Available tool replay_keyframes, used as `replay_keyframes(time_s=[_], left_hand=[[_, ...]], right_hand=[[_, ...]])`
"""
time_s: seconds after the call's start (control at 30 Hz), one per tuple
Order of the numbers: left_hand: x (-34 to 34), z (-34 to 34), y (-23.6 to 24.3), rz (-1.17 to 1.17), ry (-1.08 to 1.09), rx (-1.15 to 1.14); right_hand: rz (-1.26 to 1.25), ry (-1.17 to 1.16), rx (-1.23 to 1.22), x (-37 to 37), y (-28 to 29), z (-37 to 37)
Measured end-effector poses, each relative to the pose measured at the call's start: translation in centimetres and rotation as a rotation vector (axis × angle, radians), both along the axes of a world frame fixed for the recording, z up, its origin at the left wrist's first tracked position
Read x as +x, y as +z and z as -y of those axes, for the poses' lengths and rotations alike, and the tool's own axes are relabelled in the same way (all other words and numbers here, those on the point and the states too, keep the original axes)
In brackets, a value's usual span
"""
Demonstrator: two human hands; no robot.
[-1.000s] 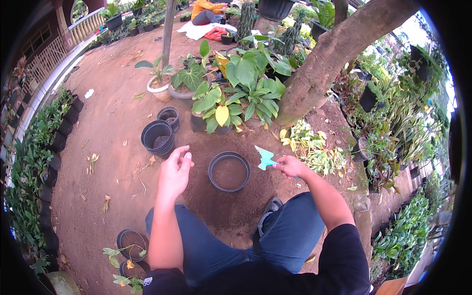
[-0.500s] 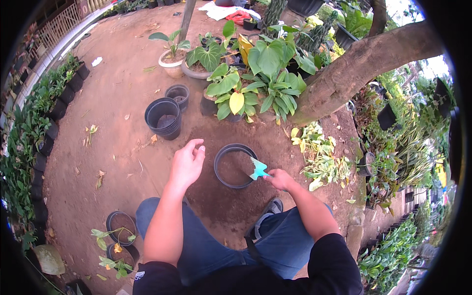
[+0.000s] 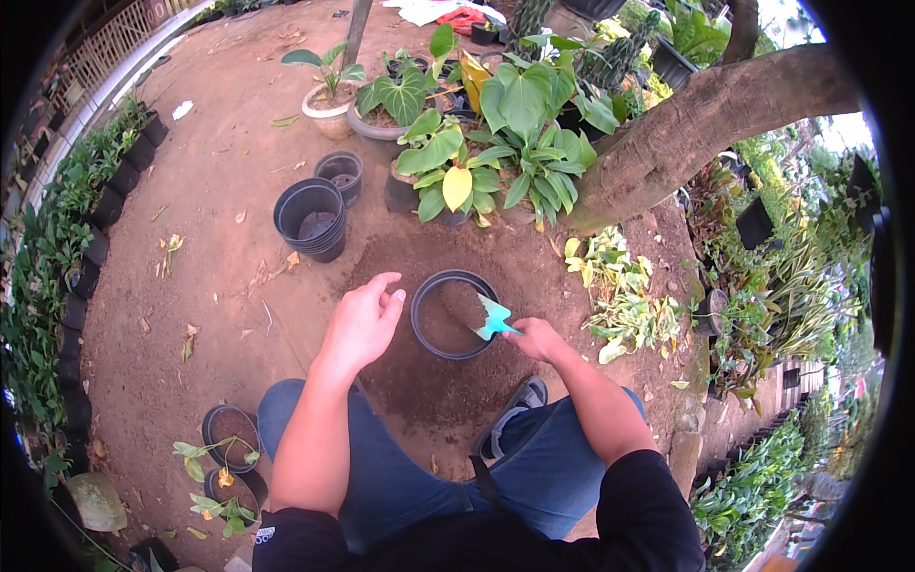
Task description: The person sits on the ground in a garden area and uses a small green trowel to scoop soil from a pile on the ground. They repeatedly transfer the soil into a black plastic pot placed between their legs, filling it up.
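Trowel (image 3: 493, 318) clamped in right hand (image 3: 536, 338) over black pot (image 3: 455, 315); left hand (image 3: 362, 324) spread; stacked pots (image 3: 310, 217) beyond

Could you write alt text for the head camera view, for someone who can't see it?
Seen from above, a seated person's right hand tips a small turquoise trowel of soil into a black plastic pot on bare earth, while the open left hand hovers beside the rim. Leafy potted plants, empty black pots and a leaning tree trunk surround them.

We see a turquoise trowel (image 3: 493, 318) over a black pot (image 3: 426, 336) of brown soil, blue jeans (image 3: 419, 477), reddish-brown ground (image 3: 219, 172), and one yellow leaf (image 3: 457, 188) among green ones.
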State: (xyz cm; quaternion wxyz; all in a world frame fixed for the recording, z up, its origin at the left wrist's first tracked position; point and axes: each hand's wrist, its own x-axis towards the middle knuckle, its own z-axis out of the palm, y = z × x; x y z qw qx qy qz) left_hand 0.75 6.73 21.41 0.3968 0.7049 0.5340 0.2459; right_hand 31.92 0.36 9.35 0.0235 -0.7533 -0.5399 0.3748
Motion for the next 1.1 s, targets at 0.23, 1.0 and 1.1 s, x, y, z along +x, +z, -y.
replay_keyframes(time_s=[0.23,1.0,1.1], left_hand=[[-0.6,0.2,0.1,-0.013,0.005,-0.016],[-0.8,0.4,0.3,-0.007,-0.026,-0.014],[-0.8,0.4,0.1,-0.004,-0.026,-0.002]], right_hand=[[-0.024,-0.016,-0.099,-1.0,1.1,-0.4],[0.246,0.305,-0.067,-2.2,3.2,-0.8],[0.304,0.326,-0.087,-2.5,4.0,-0.9]])
